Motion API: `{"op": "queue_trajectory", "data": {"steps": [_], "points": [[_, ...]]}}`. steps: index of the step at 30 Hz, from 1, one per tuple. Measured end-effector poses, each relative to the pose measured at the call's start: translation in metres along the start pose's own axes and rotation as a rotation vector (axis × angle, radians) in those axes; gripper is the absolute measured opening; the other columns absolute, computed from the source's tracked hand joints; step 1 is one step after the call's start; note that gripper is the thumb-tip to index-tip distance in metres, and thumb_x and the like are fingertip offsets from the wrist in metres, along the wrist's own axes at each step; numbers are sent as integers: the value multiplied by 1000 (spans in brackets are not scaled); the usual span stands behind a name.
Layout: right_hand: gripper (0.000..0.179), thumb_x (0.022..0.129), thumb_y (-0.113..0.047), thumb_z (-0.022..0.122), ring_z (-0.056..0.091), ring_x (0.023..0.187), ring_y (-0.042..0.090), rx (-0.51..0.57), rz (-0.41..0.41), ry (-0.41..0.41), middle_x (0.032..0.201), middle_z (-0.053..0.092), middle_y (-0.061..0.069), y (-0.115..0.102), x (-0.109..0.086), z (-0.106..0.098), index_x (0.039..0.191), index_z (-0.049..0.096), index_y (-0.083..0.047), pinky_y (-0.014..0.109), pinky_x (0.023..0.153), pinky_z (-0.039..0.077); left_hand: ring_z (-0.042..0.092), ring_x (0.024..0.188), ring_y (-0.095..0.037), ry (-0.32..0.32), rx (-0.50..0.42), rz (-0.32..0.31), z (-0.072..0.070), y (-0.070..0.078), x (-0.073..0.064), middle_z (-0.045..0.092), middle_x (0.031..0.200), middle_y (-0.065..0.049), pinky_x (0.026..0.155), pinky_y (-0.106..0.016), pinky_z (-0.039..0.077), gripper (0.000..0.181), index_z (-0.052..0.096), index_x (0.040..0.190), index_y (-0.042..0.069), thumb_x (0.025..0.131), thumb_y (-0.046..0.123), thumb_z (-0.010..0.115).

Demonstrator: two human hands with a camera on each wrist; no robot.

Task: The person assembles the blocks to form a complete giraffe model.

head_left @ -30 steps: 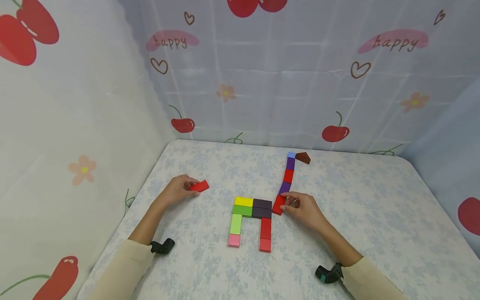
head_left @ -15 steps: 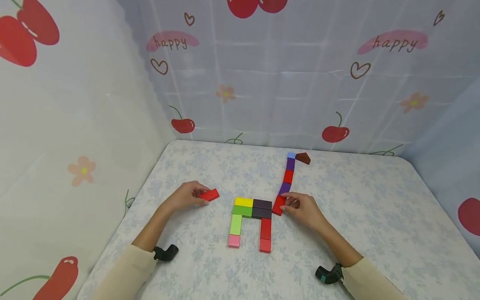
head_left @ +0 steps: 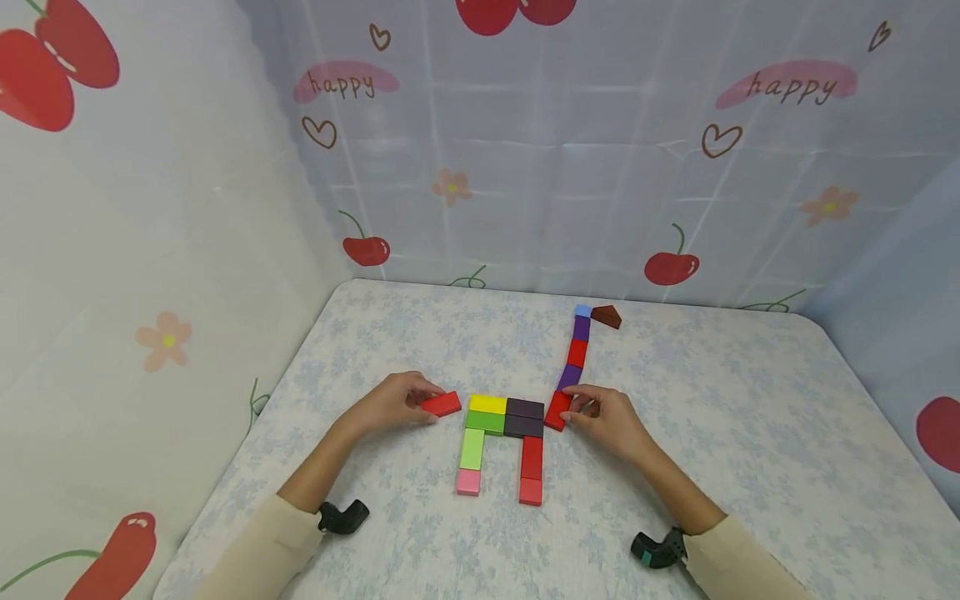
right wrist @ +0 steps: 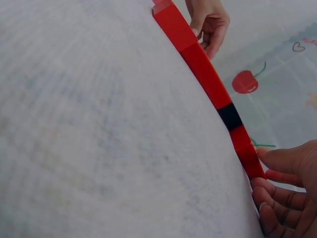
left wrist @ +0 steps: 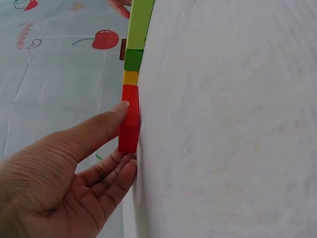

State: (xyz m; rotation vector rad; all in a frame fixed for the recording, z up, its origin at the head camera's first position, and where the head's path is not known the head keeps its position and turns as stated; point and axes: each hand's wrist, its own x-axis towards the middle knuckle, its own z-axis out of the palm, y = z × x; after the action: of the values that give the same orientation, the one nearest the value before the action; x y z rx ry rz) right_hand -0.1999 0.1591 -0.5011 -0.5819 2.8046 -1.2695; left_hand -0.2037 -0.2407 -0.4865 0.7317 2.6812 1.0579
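My left hand (head_left: pixel 397 402) pinches a red block (head_left: pixel 442 404) between thumb and fingers, just left of a yellow block (head_left: pixel 487 403). Seen from the left wrist, the thumb lies on the side of that red block (left wrist: pixel 130 119) and the fingertips are at its near end. Under the yellow block is a green one (head_left: pixel 486 422), with two dark blocks (head_left: pixel 523 409) to the right. On the right, my right hand (head_left: pixel 606 421) holds another red block (head_left: pixel 556 410) by its side; it leans at the dark blocks' corner, at the foot of a line of blocks.
That line runs back through purple (head_left: pixel 570 377) and red blocks to a light blue one (head_left: pixel 582 310), beside a brown angular block (head_left: pixel 606 317). Two short legs come forward: lime (head_left: pixel 472 450) over pink (head_left: pixel 468 482), and two red blocks (head_left: pixel 532 458). Patterned curtains surround the table (head_left: pixel 720 392).
My left hand has carried its red block right and toward the front, up close to the yellow block. The right hand stays in place on its red block.
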Motion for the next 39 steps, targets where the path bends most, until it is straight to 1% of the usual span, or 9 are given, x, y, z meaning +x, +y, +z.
{"op": "queue_trajectory", "data": {"steps": [5, 11, 20, 28, 34, 39], "points": [[39, 87, -11, 81, 59, 69, 14, 6, -3, 2, 86, 69, -1, 1, 0, 0, 123, 71, -2, 25, 61, 51, 56, 85, -14, -15, -19, -9, 3, 2, 3, 67, 99, 3, 74, -27, 50, 42, 75, 124, 12, 84, 16, 86], [39, 87, -10, 81, 60, 69, 13, 21, -2, -2, 87, 70, 1, 1, -1, 0, 124, 71, -1, 25, 62, 51, 58, 87, -20, -18, -38, 16, 5, 5, 6, 68, 102, -2, 75, -28, 49, 43, 74, 124, 10, 83, 14, 86], [39, 87, -10, 81, 59, 68, 13, 11, -1, 3, 87, 69, 2, 1, -1, 0, 123, 71, -1, 25, 62, 51, 58, 86, -17, -21, -23, -1, 6, 5, 9, 67, 102, 2, 74, -27, 51, 42, 75, 124, 13, 84, 14, 86], [38, 87, -11, 81, 59, 69, 14, 13, 14, 1, 87, 69, 1, 0, -1, 0, 123, 71, -2, 25, 62, 51, 57, 85, -17, -31, -17, -14, 6, 6, 9, 67, 102, 1, 74, -27, 50, 41, 75, 124, 13, 84, 14, 85], [37, 87, -10, 81, 59, 68, 13, 14, 3, 5, 86, 69, 0, 0, -1, 0, 122, 71, -2, 25, 61, 51, 57, 86, -17, -41, -12, -1, 6, 3, 11, 67, 103, 1, 75, -28, 50, 42, 74, 125, 13, 85, 15, 85], [37, 87, -9, 81, 59, 68, 13, 22, -5, 10, 86, 69, 1, 1, -1, 0, 122, 71, -1, 25, 61, 51, 58, 88, -16, -53, -19, 1, 5, 2, 12, 67, 103, 3, 77, -29, 51, 42, 74, 125, 15, 85, 16, 85]]}}
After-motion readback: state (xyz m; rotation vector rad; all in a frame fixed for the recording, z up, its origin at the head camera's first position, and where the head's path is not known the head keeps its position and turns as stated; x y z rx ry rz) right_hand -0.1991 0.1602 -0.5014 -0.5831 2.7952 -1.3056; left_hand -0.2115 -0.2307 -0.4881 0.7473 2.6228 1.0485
